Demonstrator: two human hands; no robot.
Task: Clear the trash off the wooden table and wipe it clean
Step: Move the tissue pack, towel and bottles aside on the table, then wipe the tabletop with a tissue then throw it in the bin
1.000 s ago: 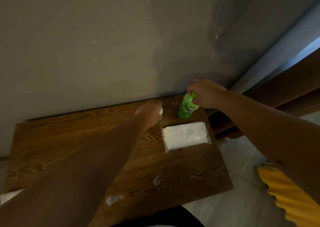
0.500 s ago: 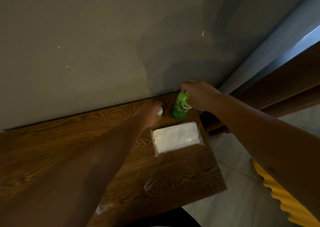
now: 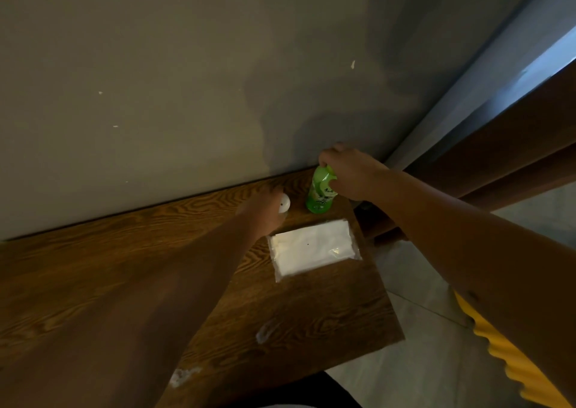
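A green plastic bottle [image 3: 319,194] stands upright at the far right corner of the wooden table [image 3: 93,261], close to the wall. My right hand [image 3: 352,173] is closed around its upper part from the right. Just left of the bottle, my left hand [image 3: 265,211] is closed on a small white round object [image 3: 284,203], which pokes out past the fingers. A clear plastic pack of white tissues [image 3: 313,247] lies flat on the table in front of both hands. White smears mark the wood nearer to me, one [image 3: 265,332] mid-table and one [image 3: 184,376] at the front edge.
A grey wall [image 3: 187,80] rises right behind the table. A dark wooden frame [image 3: 498,164] runs along the right, above a pale tiled floor [image 3: 420,361]. A yellow ribbed object [image 3: 511,364] lies on the floor at lower right.
The view has shifted slightly, so the table sits more to the right and lower. Both hands have kept their hold on the bottle and the white object.
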